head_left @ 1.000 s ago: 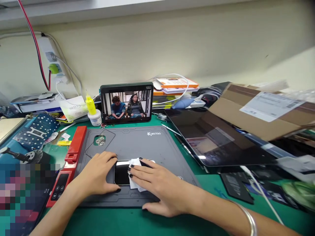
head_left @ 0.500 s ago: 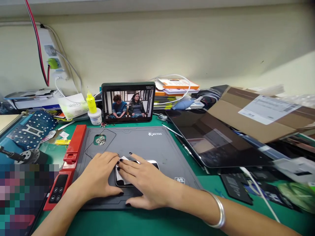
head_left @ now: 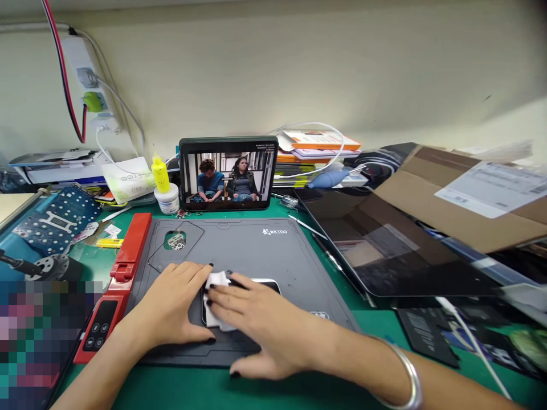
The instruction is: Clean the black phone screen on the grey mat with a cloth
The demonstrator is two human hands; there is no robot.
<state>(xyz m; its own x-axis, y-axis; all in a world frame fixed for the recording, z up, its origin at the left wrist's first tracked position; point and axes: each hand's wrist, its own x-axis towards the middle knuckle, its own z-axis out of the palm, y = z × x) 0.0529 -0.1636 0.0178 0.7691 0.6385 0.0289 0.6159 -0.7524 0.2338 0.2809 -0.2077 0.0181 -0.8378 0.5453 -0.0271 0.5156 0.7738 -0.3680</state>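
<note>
A phone [head_left: 269, 285] with a glossy dark face and light rim lies flat on the grey work mat [head_left: 239, 245]. My right hand [head_left: 256, 319] reaches across it, fingers stretched out flat on a folded white wipe [head_left: 219, 279]. Its thumb is spread away, near the mat's front edge. The wipe covers the phone's left part and is pressed against it. At the phone's left end rests my left hand [head_left: 177, 302], open, fingers extended and thumb apart. Whether it touches the phone's rim cannot be made out. Both hands hide parts of the phone.
A red device [head_left: 106, 319] with buttons borders the mat's left side. A thin black frame [head_left: 200, 228] lies on the mat. Behind stand a tablet [head_left: 228, 176], a white jar [head_left: 166, 199] and a yellow bottle [head_left: 160, 173]. A large dark screen [head_left: 367, 245] and cardboard [head_left: 410, 193] occupy the right.
My right hand has slid slightly right and toward me. The wipe now bunches up more and reaches the phone's near edge. My left hand stays nearly still, and the view has shifted a little.
</note>
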